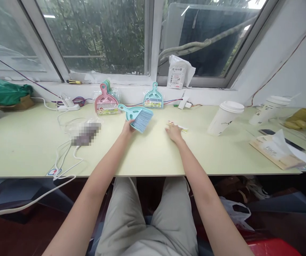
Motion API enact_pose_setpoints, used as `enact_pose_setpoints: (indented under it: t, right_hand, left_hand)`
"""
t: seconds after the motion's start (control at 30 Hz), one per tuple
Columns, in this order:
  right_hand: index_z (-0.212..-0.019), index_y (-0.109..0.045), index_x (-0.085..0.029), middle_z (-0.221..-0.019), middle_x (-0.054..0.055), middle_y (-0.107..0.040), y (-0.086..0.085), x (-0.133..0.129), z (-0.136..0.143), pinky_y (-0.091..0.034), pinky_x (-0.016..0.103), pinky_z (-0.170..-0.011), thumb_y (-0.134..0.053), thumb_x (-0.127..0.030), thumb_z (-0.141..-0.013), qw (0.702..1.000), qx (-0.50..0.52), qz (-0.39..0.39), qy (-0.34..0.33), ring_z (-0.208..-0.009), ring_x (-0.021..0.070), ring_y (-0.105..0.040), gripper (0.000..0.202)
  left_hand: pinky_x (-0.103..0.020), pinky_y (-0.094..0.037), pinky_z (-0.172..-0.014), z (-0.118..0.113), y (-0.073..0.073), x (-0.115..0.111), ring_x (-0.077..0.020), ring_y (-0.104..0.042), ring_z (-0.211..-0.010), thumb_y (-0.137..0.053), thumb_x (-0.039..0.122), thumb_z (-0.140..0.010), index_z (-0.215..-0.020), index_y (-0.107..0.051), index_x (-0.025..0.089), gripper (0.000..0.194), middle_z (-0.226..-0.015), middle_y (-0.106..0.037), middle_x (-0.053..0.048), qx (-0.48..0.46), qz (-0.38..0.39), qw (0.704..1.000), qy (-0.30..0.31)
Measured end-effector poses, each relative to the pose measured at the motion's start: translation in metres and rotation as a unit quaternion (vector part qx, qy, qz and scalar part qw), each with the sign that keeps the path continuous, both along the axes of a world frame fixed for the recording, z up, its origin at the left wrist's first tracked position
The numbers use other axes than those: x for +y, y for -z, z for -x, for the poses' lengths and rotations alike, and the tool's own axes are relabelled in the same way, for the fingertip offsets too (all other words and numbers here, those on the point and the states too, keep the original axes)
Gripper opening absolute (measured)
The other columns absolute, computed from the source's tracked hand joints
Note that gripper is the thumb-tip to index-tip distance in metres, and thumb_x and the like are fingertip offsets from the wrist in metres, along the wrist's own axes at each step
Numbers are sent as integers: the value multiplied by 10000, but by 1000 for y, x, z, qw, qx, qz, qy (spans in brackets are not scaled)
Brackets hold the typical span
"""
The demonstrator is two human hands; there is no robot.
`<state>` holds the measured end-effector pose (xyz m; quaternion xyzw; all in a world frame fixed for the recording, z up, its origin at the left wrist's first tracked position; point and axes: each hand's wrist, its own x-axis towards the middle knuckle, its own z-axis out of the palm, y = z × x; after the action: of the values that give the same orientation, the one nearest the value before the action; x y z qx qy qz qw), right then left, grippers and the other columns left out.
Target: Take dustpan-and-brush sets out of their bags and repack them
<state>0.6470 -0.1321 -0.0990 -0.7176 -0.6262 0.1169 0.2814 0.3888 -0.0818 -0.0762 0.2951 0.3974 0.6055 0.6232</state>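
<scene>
Along a pale yellow-green table (153, 156) under a window (107, 39), one seated person's two bare arms reached forward. The left hand (127, 128) was closed on one turquoise dustpan (129, 113), thumb on top and the other fingers mostly hidden, holding it tilted near the middle of the far half of the table; one brush with blue bristles (142, 120) lay against the pan, and its bristles pointed right. The right hand (173, 132) was palm down on the table to the right of the pan, fingers loosely bent over one small printed slip (183, 129); whether it gripped the slip could not be told. Behind, against the wall, stood two groups of wrapped dustpan sets: on the left a pink set (106, 101) fronted several green and turquoise ones, too overlapped to count, and to its right stood one turquoise set (153, 97). On the sill were one yellow-and-black screwdriver (74, 81) and one white package (176, 76). To the right were two white lidded cups (224, 119), one tissue pack (268, 151) partly covering one dark phone (267, 132), and one yellow bag (304, 122). To the left were one green bag (4, 89), one white power strip (69, 107) and one pixelated object (85, 134) among white cables (75, 165).
</scene>
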Motion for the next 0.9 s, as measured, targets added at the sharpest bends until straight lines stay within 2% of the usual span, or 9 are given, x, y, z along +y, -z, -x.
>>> enact_pose_setpoints:
  t: [0.1, 0.17, 0.33, 0.47, 0.6, 0.67, 0.73, 0.83, 0.9]
  right_hand:
    - [-1077, -665, -168, -1244, 93, -624, -2, -5, 22, -315, 354, -1063, -389, -293, -944, 979, 14, -21, -200, -1150, 205, -540, 331]
    - [-1033, -673, -171, -1248, 83, -620, -4, -8, 37, -338, 287, -1038, -414, -317, -945, 972, 19, -36, -231, -1127, 170, -551, 310]
    - [-1259, -564, -131, -1464, 162, -412, 0, -11, 48, -196, 469, -1120, -575, -382, -875, 981, -34, -8, -192, -1372, 299, -322, 459]
    - [-1187, -635, -181, -1309, 137, -582, -4, -13, 40, -366, 397, -1005, -490, -325, -921, 990, -53, 11, -128, -1219, 280, -514, 335]
    - [-1249, -600, -186, -1171, 119, -667, -22, -16, 34, -432, 362, -938, -382, -421, -954, 992, 76, -103, -11, -1086, 259, -601, 436]
    - [-1357, -501, -175, -1309, 119, -586, -31, -18, 36, -389, 370, -1016, -273, -467, -973, 973, 115, -199, 19, -1215, 244, -525, 534]
    - [-1416, -430, -176, -1465, 108, -430, -35, -20, 44, -286, 409, -1111, -242, -503, -971, 966, 85, -245, -7, -1387, 235, -328, 584]
    - [-1464, -346, -178, -1579, 95, -177, -29, -24, 62, -92, 571, -1147, -246, -535, -961, 977, -16, -182, -111, -1474, 252, -25, 625]
    - [-1505, -224, -163, -1591, 106, -65, -22, -25, 72, -3, 666, -1102, -211, -534, -965, 978, -54, -126, -156, -1471, 261, 67, 656]
  left_hand:
    - [-239, -504, -619, 12, 2, 6, -113, -604, -628, -612, 127, -673, -998, -560, 221, 342, -762, -619, 9, -21, 19, 999, -39]
    - [-244, -505, -617, 16, 5, 8, -119, -607, -631, -602, 132, -683, -980, -563, 219, 312, -752, -621, 6, -35, 23, 998, -52]
    - [-280, -524, -676, 18, 8, 10, -148, -641, -714, -636, 168, -677, -1036, -550, 237, 375, -784, -637, 3, -36, 22, 996, -76]
    - [-279, -531, -699, 15, 8, 8, -135, -645, -716, -640, 166, -684, -1091, -543, 227, 423, -810, -643, 0, -20, 15, 998, -52]
    - [-290, -538, -695, 5, 8, 1, -151, -656, -746, -643, 161, -703, -1092, -557, 223, 403, -830, -656, -9, 25, 23, 999, -14]
    - [-297, -540, -696, -4, 8, -5, -173, -664, -795, -679, 181, -699, -1086, -567, 230, 406, -870, -671, -20, 50, 13, 998, 20]
    - [-297, -541, -701, -14, 6, -13, -195, -665, -863, -718, 269, -709, -1077, -581, 230, 395, -933, -685, -40, 62, -20, 995, 72]
    - [-302, -544, -713, -25, -4, -28, -214, -659, -929, -710, 447, -726, -1086, -589, 216, 445, -1024, -687, -67, 68, -81, 983, 147]
    - [-307, -547, -725, -28, -11, -37, -210, -657, -940, -736, 430, -694, -1130, -568, 218, 513, -1078, -677, -64, 90, -119, 974, 171]
